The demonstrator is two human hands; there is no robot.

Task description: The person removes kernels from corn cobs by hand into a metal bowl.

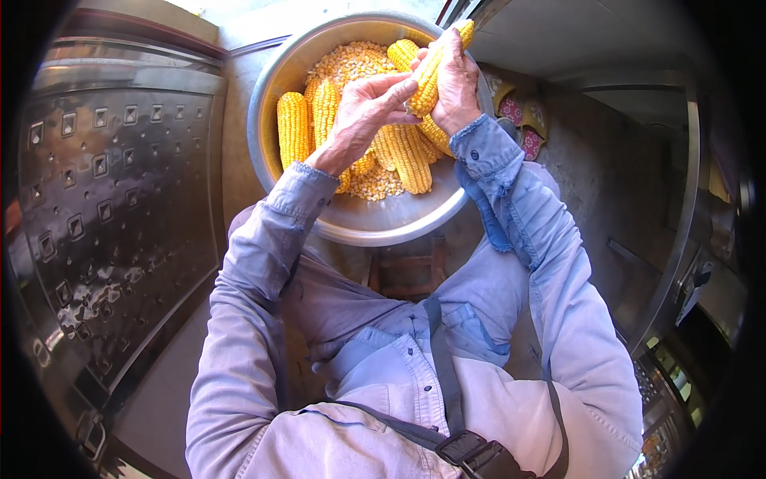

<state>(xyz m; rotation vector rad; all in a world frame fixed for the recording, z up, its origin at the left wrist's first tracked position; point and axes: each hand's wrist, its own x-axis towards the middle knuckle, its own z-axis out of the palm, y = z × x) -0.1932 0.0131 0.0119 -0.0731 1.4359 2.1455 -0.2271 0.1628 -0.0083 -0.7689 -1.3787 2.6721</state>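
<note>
My right hand (458, 84) grips a yellow ear of corn (428, 84), tilted with its upper end beyond my fingers. At the ear's lower end, my left hand (374, 111) has its thumb against the kernels, with other fingers behind and below. Both hands are over a wide metal basin (389, 224). Inside it, a heap of loose corn kernels (353, 60) lies toward the far side, and more kernels (377, 182) lie near the front. Several whole ears rest among them, including one at the left (293, 129) and one near the front (409, 158). My hands and sleeves hide part of the heap.
An embossed metal door panel (114, 179) stands on the left. Beneath the basin's near edge is a wooden stool or stand (407, 269) between my legs. Slippers with a pink flower pattern (531, 143) lie right of the basin. A metal-edged frame (679, 209) is farther right.
</note>
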